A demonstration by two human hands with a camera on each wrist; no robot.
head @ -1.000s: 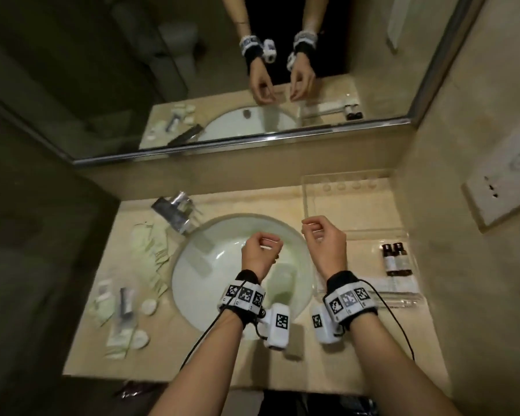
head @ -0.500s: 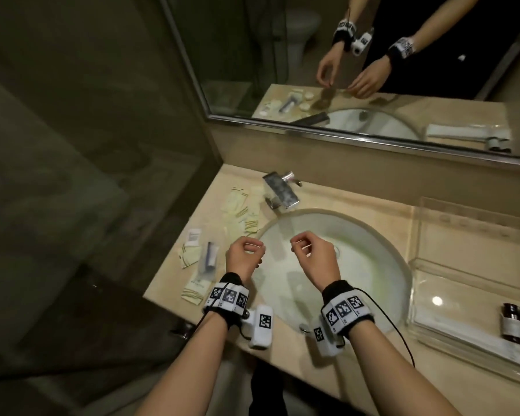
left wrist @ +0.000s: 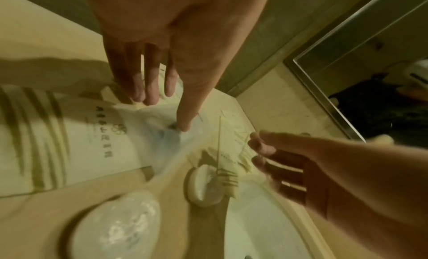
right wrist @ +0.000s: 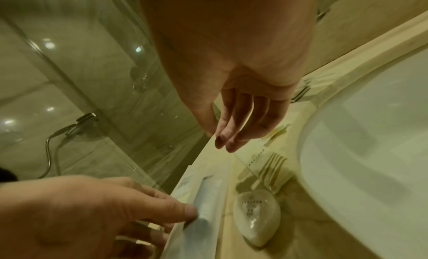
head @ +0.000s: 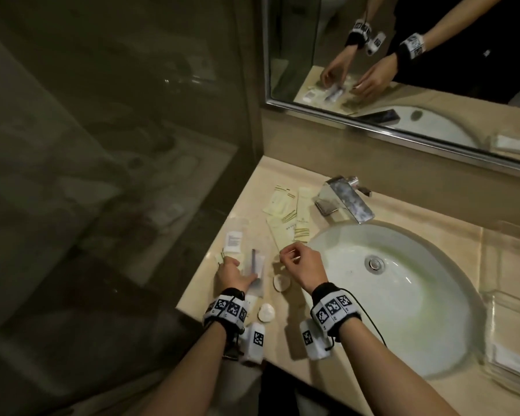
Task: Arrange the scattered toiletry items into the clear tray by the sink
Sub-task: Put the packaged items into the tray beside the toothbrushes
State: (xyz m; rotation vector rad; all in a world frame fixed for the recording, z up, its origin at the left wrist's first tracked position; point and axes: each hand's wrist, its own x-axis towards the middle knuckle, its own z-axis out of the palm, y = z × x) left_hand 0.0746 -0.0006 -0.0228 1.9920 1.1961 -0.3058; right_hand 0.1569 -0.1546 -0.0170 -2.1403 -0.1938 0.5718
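Observation:
Scattered toiletries lie on the beige counter left of the sink: pale green sachets, a white sachet, a clear packet holding a tube, and two round wrapped soaps. My left hand lies flat with straight fingers, its thumb touching the clear packet. My right hand hovers over the green sachets with loose fingers and holds nothing. The clear tray stands at the far right, beyond the basin.
The white sink basin separates the items from the tray. A chrome faucet stands behind the sachets. A glass shower partition borders the counter's left edge, and a mirror hangs above.
The view swung left. Both hands moved from above the basin to the scattered items. The left hand uncurled and came down on the clear packet; the right hand's fingers loosened.

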